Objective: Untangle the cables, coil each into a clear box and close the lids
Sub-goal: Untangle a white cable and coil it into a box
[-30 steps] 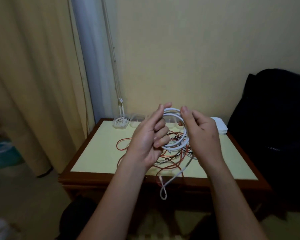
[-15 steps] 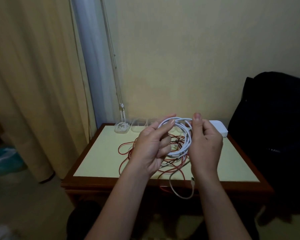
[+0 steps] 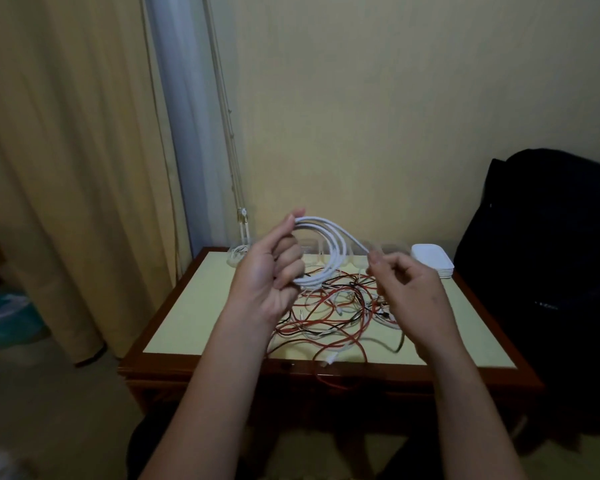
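My left hand [image 3: 274, 271] grips a coil of white cable [image 3: 329, 247] held up above the table. My right hand [image 3: 409, 289] pinches the free end of that white cable just right of the coil. Below both hands a tangle of red, black and white cables [image 3: 336, 317] lies on the table [image 3: 194, 313], with one red strand hanging over the front edge. A row of clear boxes [image 3: 357, 258] stands along the table's back edge, partly hidden by the coil. The leftmost clear box [image 3: 238, 256] holds a coiled white cable.
A stack of white lids [image 3: 432, 259] sits at the table's back right corner. A dark bag [image 3: 548, 271] stands right of the table. A curtain [image 3: 66, 168] hangs on the left, and the wall lies close behind the table.
My right hand has let go of the coil's right side, moved right and down, and now pinches the cable's end. The loose tail that hung below the table edge has been drawn up.
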Motion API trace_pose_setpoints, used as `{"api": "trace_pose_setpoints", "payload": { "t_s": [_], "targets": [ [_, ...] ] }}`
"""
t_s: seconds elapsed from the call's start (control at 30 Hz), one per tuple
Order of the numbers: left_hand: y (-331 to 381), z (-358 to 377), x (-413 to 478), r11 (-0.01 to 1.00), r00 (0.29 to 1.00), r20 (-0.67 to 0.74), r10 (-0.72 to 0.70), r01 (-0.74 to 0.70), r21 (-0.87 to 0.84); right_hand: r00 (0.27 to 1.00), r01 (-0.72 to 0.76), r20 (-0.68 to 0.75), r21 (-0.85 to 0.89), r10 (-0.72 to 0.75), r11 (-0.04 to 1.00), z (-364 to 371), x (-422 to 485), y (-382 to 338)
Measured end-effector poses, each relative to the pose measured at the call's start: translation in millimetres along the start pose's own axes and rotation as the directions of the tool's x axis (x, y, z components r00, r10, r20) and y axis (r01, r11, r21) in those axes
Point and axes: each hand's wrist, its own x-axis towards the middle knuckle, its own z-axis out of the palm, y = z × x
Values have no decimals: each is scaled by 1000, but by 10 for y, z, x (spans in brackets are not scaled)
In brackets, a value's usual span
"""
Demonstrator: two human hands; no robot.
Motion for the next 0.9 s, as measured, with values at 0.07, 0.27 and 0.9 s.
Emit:
{"api": "trace_pose_setpoints", "payload": {
  "t_s": [0.07, 0.27, 0.9],
  "targets": [
    [108, -51, 22, 992, 1000, 3, 22, -21, -125, 1000, -14, 8, -50, 14, 999, -65, -11, 122],
    [300, -220, 48, 939, 996, 30, 80, -65, -337, 993, -87, -90, -83, 80, 993, -184, -20, 482],
    [-184, -87, -30, 406, 952, 197, 234, -280, 870, 964, 265, 97, -294, -248, 918, 111, -152, -18]
  ]
}}
